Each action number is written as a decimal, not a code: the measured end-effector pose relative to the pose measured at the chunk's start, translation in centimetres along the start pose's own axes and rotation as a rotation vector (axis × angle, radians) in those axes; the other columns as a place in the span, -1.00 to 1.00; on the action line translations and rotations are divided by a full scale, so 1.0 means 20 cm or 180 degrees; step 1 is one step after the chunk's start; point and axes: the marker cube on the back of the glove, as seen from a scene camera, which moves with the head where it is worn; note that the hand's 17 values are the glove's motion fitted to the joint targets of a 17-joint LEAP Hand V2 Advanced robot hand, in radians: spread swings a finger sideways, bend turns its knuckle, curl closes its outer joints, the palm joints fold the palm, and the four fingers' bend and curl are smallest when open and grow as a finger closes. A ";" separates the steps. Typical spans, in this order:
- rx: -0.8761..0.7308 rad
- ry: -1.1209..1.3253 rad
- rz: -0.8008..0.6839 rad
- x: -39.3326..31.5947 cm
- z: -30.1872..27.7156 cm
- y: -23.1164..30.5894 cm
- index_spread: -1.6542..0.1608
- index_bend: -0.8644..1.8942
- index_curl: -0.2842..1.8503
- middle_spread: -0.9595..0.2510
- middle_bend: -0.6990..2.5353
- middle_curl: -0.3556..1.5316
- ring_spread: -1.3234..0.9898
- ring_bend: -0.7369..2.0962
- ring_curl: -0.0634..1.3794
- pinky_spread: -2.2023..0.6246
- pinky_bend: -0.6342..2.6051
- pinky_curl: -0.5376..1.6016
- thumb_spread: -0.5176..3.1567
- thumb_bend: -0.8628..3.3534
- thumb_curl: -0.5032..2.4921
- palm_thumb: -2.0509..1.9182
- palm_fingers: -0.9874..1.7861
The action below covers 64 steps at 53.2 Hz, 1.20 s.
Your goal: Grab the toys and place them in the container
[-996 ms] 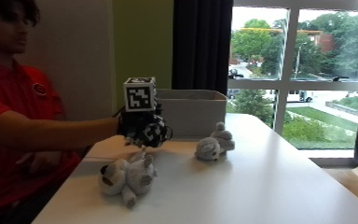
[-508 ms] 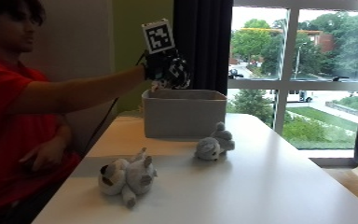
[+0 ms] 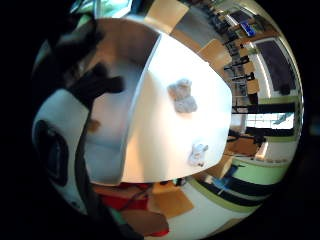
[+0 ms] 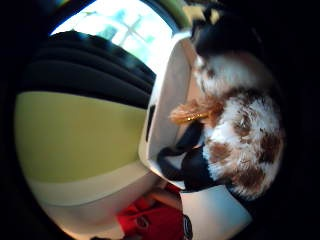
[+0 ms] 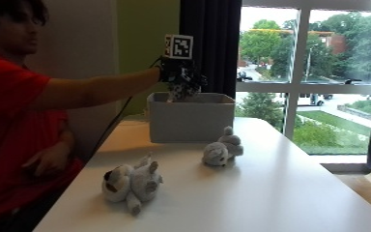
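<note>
In the outside view my gloved right hand [image 5: 180, 72] hangs over the open grey container [image 5: 192, 120] at the table's back. Its fingers grip a white plush toy with brown patches [image 5: 183, 91], which dangles just above the rim. In the thumb side palm view that plush toy [image 4: 242, 145] lies against the palm, with gloved fingers [image 4: 187, 162] curled round it and the container's wall [image 4: 167, 105] below. A grey plush toy [image 5: 222, 149] sits in the middle of the table. Another grey and white plush toy [image 5: 133, 181] lies nearer the front.
The white table [image 5: 269, 193] runs out from the container to a wide window on the right. A dark curtain [image 5: 210, 43] hangs behind the container. The person's bare left hand [image 5: 44, 162] rests in their lap. Both table toys [image 3: 182, 96] [image 3: 198, 154] show beyond the container's inside [image 3: 112, 135].
My hand rose from just above the table with the patched toy, travelled back to the container, and now sits slightly lower over its opening. The two toys on the table stayed put.
</note>
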 end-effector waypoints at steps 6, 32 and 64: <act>0.0008 -0.0182 -0.0089 0.00 0.05 0.02 0.31 -0.32 -0.16 0.29 -0.45 -0.16 -0.01 -0.07 -0.42 0.42 0.08 -0.06 -0.18 -0.64 -0.14 0.11 -0.33; 0.0423 -0.0172 0.0315 0.59 0.16 0.43 0.36 -0.22 -0.29 0.45 -0.47 -0.24 0.14 -0.35 -0.61 0.59 -0.11 -0.21 -0.11 -0.63 -0.41 -0.01 -0.34; 0.0267 0.0474 0.1280 1.42 0.44 1.01 0.35 -0.15 -0.29 0.42 -0.46 -0.27 0.06 -0.37 -0.63 0.58 -0.28 -0.24 -0.11 -0.63 -0.52 -0.02 -0.32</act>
